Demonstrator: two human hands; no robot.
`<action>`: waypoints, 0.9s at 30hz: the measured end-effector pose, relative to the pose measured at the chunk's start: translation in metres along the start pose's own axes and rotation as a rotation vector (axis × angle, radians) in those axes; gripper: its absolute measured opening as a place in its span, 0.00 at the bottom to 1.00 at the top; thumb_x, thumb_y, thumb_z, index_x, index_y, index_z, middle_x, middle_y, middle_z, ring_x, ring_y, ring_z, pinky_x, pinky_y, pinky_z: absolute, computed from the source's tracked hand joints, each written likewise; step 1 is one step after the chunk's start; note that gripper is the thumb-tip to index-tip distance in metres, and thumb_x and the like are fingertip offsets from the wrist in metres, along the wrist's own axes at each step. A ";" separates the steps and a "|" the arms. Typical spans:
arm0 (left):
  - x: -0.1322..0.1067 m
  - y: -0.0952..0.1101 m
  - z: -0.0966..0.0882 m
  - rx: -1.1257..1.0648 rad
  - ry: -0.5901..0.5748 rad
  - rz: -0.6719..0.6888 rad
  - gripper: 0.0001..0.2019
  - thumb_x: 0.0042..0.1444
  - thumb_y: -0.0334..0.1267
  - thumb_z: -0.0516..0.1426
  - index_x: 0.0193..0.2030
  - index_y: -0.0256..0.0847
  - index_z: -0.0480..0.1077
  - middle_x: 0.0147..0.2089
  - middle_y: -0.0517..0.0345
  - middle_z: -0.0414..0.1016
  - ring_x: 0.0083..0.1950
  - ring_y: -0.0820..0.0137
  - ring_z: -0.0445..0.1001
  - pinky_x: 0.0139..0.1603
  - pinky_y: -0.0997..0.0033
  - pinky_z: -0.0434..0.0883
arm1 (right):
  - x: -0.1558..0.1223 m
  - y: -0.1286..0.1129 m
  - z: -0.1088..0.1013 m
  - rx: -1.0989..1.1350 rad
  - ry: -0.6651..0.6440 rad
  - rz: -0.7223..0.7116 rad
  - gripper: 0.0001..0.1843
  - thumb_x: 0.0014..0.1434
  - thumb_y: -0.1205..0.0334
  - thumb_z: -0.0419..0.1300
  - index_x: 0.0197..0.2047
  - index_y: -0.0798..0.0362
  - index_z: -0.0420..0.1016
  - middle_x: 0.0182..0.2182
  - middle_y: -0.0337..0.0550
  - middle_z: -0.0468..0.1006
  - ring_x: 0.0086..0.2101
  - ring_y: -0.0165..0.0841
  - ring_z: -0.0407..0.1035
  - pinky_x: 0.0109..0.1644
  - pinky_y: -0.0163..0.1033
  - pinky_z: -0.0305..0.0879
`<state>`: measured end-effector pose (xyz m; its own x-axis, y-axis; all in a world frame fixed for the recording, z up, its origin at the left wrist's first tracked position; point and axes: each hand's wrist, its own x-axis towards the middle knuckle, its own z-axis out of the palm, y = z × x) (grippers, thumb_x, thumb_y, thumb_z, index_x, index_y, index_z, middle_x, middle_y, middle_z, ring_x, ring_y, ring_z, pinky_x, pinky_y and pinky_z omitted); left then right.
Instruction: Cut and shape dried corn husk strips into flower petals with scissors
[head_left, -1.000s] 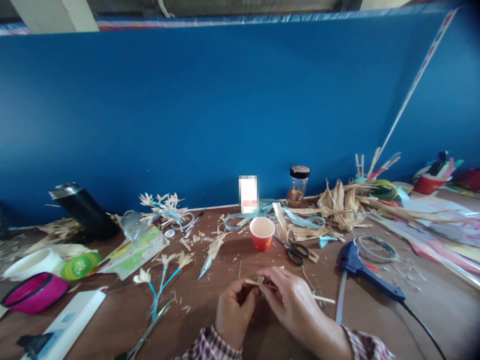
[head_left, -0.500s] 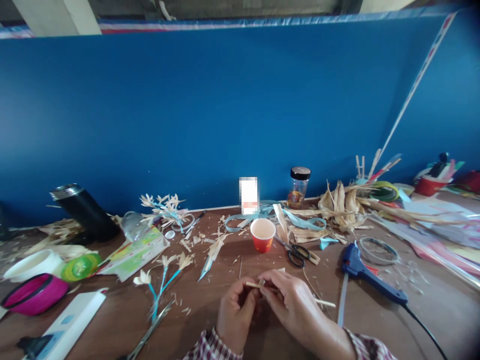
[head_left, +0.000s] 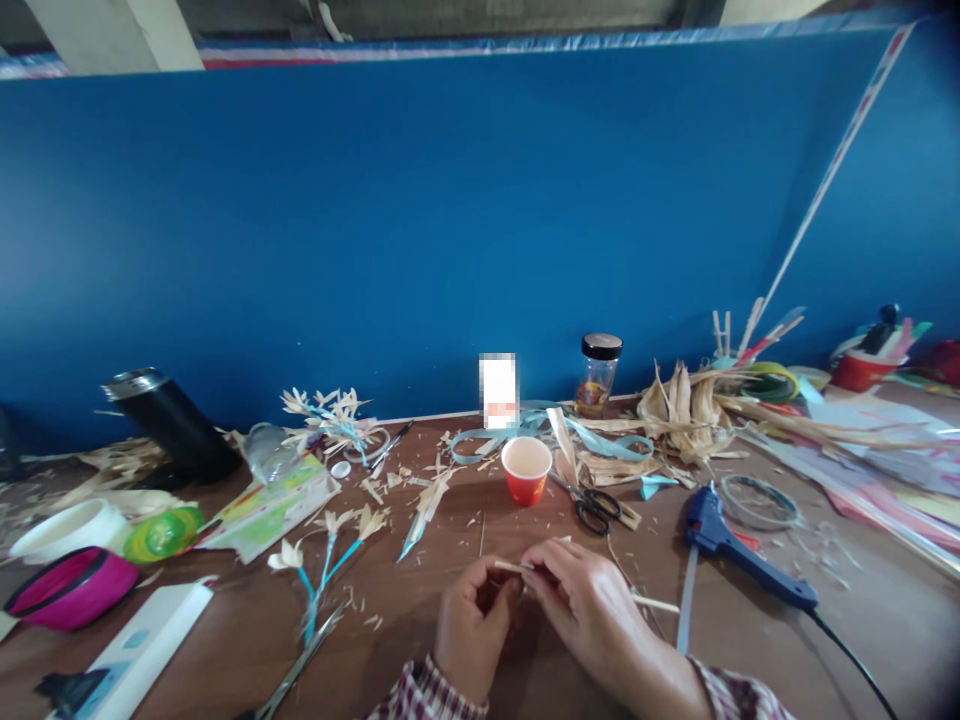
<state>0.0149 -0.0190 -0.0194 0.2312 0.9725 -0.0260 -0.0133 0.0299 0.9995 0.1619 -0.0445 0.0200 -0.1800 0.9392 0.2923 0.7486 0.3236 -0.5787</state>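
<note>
Low in the middle of the view, my left hand [head_left: 472,635] and my right hand [head_left: 589,615] meet over the brown table [head_left: 420,620]. Both pinch a thin pale wooden stick [head_left: 514,567] with a scrap of dry husk on it; the stick's far end [head_left: 656,604] pokes out to the right of my right hand. An orange-red paper cup [head_left: 525,468] stands just behind the hands. Black-handled scissors [head_left: 592,505] lie to its right.
A blue glue gun [head_left: 739,555] with its cord lies at the right. Dried husk leaves [head_left: 686,405] pile at the back right beside a small jar [head_left: 596,373]. Husk flowers on blue stems [head_left: 326,545], long metal scissors [head_left: 296,665], a pink bowl [head_left: 67,585] and a black flask [head_left: 169,420] are at the left.
My hands have shifted only slightly, still working the stick between the fingertips. Nothing else on the table has moved.
</note>
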 end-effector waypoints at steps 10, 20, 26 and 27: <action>-0.002 0.012 0.002 -0.067 0.007 -0.086 0.10 0.46 0.42 0.60 0.29 0.36 0.70 0.18 0.64 0.66 0.18 0.77 0.62 0.18 0.79 0.61 | 0.001 0.003 0.000 0.002 0.019 0.021 0.07 0.61 0.63 0.53 0.41 0.50 0.70 0.33 0.42 0.78 0.33 0.35 0.72 0.36 0.35 0.63; -0.003 0.006 0.000 -0.062 0.035 -0.094 0.09 0.47 0.41 0.60 0.30 0.37 0.71 0.21 0.61 0.71 0.21 0.75 0.68 0.19 0.79 0.65 | 0.001 0.006 0.002 0.098 -0.020 0.049 0.12 0.59 0.65 0.54 0.47 0.50 0.69 0.36 0.41 0.79 0.36 0.35 0.74 0.38 0.35 0.65; -0.003 0.010 0.001 -0.055 0.029 -0.092 0.10 0.46 0.42 0.60 0.29 0.36 0.71 0.21 0.61 0.70 0.20 0.74 0.68 0.19 0.78 0.65 | 0.001 0.001 -0.002 0.105 -0.047 0.091 0.07 0.60 0.63 0.54 0.35 0.50 0.73 0.28 0.39 0.77 0.29 0.32 0.70 0.32 0.32 0.60; -0.003 0.010 0.001 -0.044 0.016 -0.092 0.10 0.46 0.42 0.60 0.29 0.36 0.70 0.20 0.62 0.69 0.19 0.75 0.66 0.18 0.78 0.64 | 0.001 0.002 -0.002 0.110 -0.041 0.086 0.07 0.60 0.64 0.54 0.35 0.50 0.74 0.29 0.39 0.77 0.29 0.32 0.70 0.33 0.32 0.60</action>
<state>0.0151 -0.0216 -0.0096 0.2180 0.9687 -0.1185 -0.0357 0.1292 0.9910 0.1643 -0.0434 0.0212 -0.1461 0.9672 0.2077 0.6884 0.2501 -0.6809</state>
